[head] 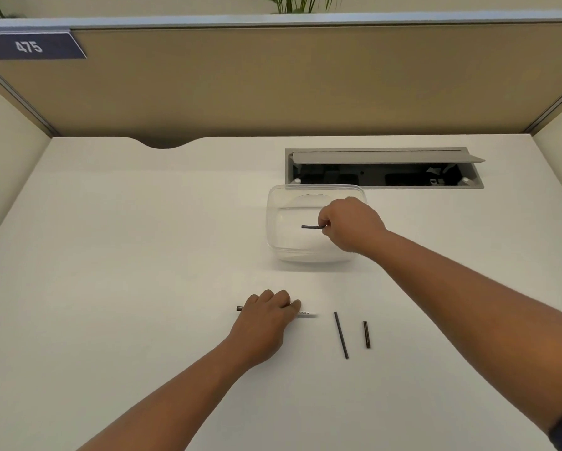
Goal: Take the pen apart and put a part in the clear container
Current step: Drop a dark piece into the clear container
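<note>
Right hand (351, 224): it reaches over the clear container, fingers closed in a pinch on one end of a short dark pen part (312, 227); the part points to the left and lies level.
Short dark pen part: it is over the inside of the container; I cannot tell if it touches the bottom or is held above it.
Clear container (274, 242): it stands on the white desk (127, 239), open on top, just in front of the grey cable hatch (383, 183).
Left hand (266, 315): it lies palm down on the white pen barrel (306, 313), fingers curled over it and pressing it to the desk; how tight the grip is, I cannot tell.
White pen barrel: it lies flat on the desk, nearer to the person than the container; its white end shows to the right of the hand and a dark tip (239, 308) shows to the left.
Thin dark rod (341, 335): it lies on the desk to the right of the barrel, apart from it.
Short dark piece (366, 334): it lies just right of the rod, not touching it.
Partition (273, 79): a beige wall behind the desk, with a blue label "475" (29, 46) at the upper left.
</note>
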A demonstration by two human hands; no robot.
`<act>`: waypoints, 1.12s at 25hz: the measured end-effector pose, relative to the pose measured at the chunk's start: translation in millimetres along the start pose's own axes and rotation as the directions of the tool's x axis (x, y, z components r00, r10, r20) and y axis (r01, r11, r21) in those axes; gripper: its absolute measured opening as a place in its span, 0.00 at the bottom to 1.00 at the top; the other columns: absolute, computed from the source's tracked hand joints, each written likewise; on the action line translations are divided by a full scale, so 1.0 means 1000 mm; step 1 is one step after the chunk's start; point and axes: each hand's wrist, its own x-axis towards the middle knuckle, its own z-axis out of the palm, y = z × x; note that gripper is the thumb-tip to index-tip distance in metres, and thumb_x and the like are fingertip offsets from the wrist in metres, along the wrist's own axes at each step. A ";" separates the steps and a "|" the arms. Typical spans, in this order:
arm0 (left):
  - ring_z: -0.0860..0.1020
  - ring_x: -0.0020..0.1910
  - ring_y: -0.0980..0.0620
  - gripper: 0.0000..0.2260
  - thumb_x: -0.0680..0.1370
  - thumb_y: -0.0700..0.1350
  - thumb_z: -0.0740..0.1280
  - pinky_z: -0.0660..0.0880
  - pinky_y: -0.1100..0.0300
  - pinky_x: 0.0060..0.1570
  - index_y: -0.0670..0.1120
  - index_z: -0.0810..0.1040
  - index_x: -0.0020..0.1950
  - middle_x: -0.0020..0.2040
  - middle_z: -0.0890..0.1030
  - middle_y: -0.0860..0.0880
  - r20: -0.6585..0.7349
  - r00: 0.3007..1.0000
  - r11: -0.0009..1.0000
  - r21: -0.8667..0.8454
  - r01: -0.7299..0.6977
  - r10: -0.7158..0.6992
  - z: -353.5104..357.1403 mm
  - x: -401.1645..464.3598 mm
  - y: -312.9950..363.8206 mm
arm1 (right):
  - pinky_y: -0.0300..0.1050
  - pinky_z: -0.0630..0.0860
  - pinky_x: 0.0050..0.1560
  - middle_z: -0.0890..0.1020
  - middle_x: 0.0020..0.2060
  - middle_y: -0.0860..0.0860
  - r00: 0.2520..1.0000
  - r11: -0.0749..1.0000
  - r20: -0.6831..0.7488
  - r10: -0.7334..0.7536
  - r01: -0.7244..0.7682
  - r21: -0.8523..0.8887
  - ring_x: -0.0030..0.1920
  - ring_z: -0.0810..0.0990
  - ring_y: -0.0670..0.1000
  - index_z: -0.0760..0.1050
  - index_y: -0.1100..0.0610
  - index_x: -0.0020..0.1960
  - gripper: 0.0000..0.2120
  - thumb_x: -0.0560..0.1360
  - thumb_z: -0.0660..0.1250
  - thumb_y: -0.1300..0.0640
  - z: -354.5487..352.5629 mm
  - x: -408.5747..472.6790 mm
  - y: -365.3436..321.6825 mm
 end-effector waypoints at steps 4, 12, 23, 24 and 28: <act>0.72 0.51 0.45 0.29 0.75 0.32 0.58 0.63 0.54 0.45 0.49 0.70 0.75 0.58 0.75 0.50 -0.009 1.000 1.000 -0.023 0.001 -0.001 0.003 0.005 -0.003 | 0.46 0.75 0.39 0.83 0.46 0.51 0.988 0.999 0.150 0.023 -0.017 -0.038 0.46 0.80 0.56 0.81 0.50 0.44 0.08 0.73 0.68 0.62 0.007 0.028 -0.002; 0.72 0.52 0.44 0.29 0.75 0.33 0.58 0.64 0.54 0.46 0.49 0.70 0.76 0.58 0.76 0.50 -0.018 1.000 0.999 -0.050 -0.006 0.005 0.004 0.011 -0.007 | 0.49 0.81 0.46 0.83 0.46 0.51 0.963 0.997 0.268 0.031 -0.011 -0.077 0.47 0.82 0.57 0.83 0.52 0.46 0.08 0.71 0.71 0.63 0.026 0.048 -0.004; 0.72 0.52 0.45 0.27 0.77 0.33 0.59 0.61 0.55 0.44 0.49 0.71 0.76 0.57 0.76 0.50 -0.034 0.999 0.998 -0.068 0.001 -0.003 0.004 0.010 -0.007 | 0.46 0.75 0.43 0.84 0.49 0.50 0.998 0.997 0.062 -0.002 -0.003 0.082 0.48 0.81 0.55 0.82 0.50 0.50 0.05 0.75 0.71 0.57 0.016 0.029 -0.007; 0.72 0.52 0.45 0.27 0.77 0.33 0.59 0.61 0.55 0.44 0.49 0.71 0.76 0.58 0.76 0.50 -0.034 0.999 0.998 -0.068 0.001 -0.004 0.003 0.010 -0.007 | 0.46 0.76 0.43 0.85 0.49 0.50 1.000 0.993 0.015 -0.009 0.007 0.117 0.48 0.81 0.55 0.83 0.51 0.50 0.05 0.75 0.70 0.57 0.012 0.020 -0.009; 0.72 0.52 0.45 0.27 0.78 0.34 0.59 0.62 0.55 0.44 0.50 0.70 0.76 0.57 0.75 0.50 -0.037 0.999 0.997 -0.078 0.005 -0.008 -0.004 0.007 -0.004 | 0.47 0.76 0.43 0.84 0.47 0.46 0.987 0.971 -0.156 -0.033 0.069 0.230 0.44 0.80 0.52 0.84 0.51 0.51 0.06 0.77 0.70 0.55 0.001 -0.031 -0.011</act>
